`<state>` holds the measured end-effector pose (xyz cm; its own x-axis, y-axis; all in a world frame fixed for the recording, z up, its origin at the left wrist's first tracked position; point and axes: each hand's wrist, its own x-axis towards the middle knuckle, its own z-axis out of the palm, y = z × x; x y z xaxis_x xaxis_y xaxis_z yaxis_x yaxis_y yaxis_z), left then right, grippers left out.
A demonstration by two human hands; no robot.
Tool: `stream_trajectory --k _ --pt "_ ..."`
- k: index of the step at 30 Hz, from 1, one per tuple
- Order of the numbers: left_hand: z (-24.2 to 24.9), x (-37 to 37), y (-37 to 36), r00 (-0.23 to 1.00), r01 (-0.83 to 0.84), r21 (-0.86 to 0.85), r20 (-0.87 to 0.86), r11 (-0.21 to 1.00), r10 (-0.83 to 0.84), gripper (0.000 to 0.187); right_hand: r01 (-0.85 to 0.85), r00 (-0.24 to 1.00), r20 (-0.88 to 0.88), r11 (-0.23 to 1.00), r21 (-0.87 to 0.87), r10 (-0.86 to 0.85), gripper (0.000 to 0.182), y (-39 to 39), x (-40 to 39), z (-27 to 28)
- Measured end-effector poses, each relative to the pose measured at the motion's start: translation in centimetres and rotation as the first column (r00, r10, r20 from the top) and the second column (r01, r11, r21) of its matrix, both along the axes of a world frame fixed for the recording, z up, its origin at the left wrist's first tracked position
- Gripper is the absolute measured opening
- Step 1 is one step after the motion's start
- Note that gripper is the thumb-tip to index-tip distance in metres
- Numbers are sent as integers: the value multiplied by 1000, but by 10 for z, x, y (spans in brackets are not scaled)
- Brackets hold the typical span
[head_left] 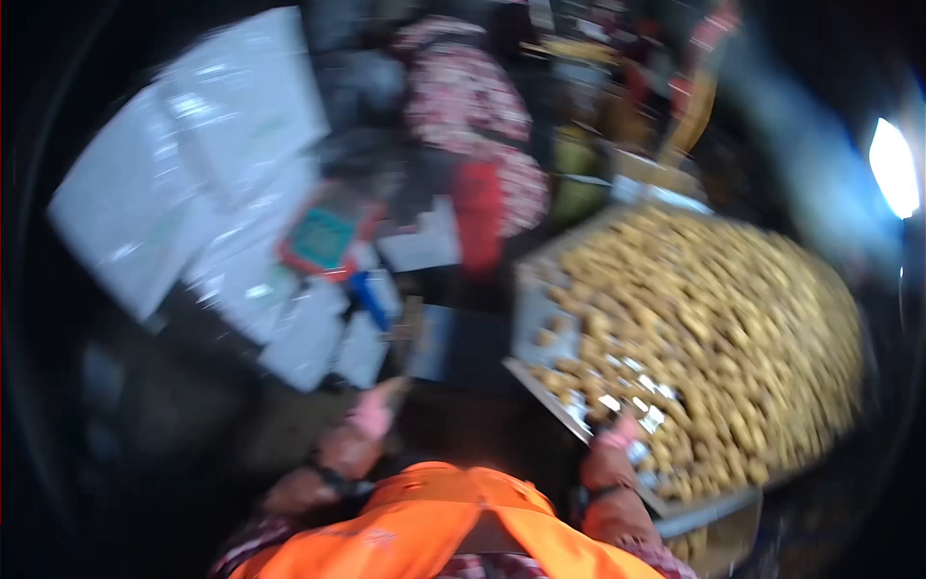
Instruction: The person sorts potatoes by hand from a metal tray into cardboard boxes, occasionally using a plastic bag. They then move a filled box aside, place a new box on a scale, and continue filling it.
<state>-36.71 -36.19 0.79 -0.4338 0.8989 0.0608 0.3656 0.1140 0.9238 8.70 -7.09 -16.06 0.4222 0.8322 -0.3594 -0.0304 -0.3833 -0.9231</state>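
Note:
Motion blur smears the whole view. My left hand (374, 411), with pink at the wrist, reaches forward near some white packets (362, 349) and a dark box-like surface. Its fingers are too smeared to read. My right hand (623, 431) is at the near edge of a large heap of potatoes (714, 338), beside several bright white patches that I cannot make out. Whether it grips anything is hidden by the blur. The potatoes lie in a wide tray with a pale metal rim (542, 386).
Large white plastic sacks (241, 106) lie at the left. Near them sits a red-framed thing with a teal panel (323, 238). A person in a pink patterned top (468, 96) is ahead, with a red object (477, 217) close by. A bright lamp (893, 169) shines at the right.

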Motion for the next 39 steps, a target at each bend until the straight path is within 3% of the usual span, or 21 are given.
stream_trajectory --k 1,3,4,5,7,8,9,10,11,12,13,14,15,16,17,18,22,28,31,34,39 --pt "80 29 13 997 -74 -198 -37 977 68 34 -306 849 464 951 41 253 32 -17 -14 34" --pt "33 -4 13 996 -58 21 -60 998 60 27 -513 525 803 858 33 283 38 -35 -25 76" --pt "95 -2 15 992 -78 -210 -112 975 55 35 -537 447 858 843 30 254 41 -40 -23 86" --pt "88 -23 11 932 -49 18 -359 999 53 31 -550 422 872 835 29 247 44 -45 -19 91" --pt "190 -10 16 739 13 245 -655 969 156 21 -526 480 825 851 0 297 48 -44 -12 91" --pt "207 -24 22 921 -114 388 -303 915 243 17 -530 505 819 847 43 275 49 -39 -8 76" --pt "244 -27 23 848 -107 499 -406 860 341 19 -525 584 735 851 20 343 46 -33 -1 68" --pt "288 -37 18 614 -22 606 -620 795 489 21 -523 531 778 852 -11 336 43 -46 -13 96" --pt "327 -55 12 364 46 679 -695 733 621 24 -515 475 817 856 -43 326 40 -58 -23 122" --pt "365 -81 6 181 95 736 -675 670 716 26 -448 714 629 891 73 307 38 -46 -18 97" --pt "407 -113 -5 -67 -64 682 -731 728 679 26 -403 717 641 913 60 274 37 -40 -17 80" --pt "431 -149 -12 -185 -95 736 -675 670 714 27 -356 718 653 933 48 241 35 -33 -15 59" --pt "463 -154 -12 275 -159 732 -611 662 742 30 -413 665 707 907 81 239 38 -35 -12 62" --pt "490 -169 -12 -309 -153 690 -713 708 629 32 -468 609 760 877 112 228 42 -40 -13 74" --pt "504 -184 -6 -411 -166 669 -714 724 566 32 -519 551 808 843 139 206 45 -46 -12 85" --pt "513 -176 8 -478 -344 648 -744 680 467 37 -496 554 808 859 127 201 47 -34 -7 57" --pt "523 -192 66 -503 -522 550 -816 652 285 65 -600 438 873 793 106 215 26 -52 -14 108" --pt "548 -203 111 -467 -753 473 -874 458 135 91 -547 463 867 829 119 181 22 -48 -11 92" --pt "543 -203 119 -275 -874 256 -961 413 15 86 -530 443 878 843 92 182 22 -50 -14 99" --pt "556 -213 121 -58 -906 102 -991 412 117 77 -507 455 875 856 101 166 20 -48 -14 95" --pt "547 -196 126 -154 -818 241 -967 523 204 53 -500 489 854 859 107 178 22 -49 -12 98"
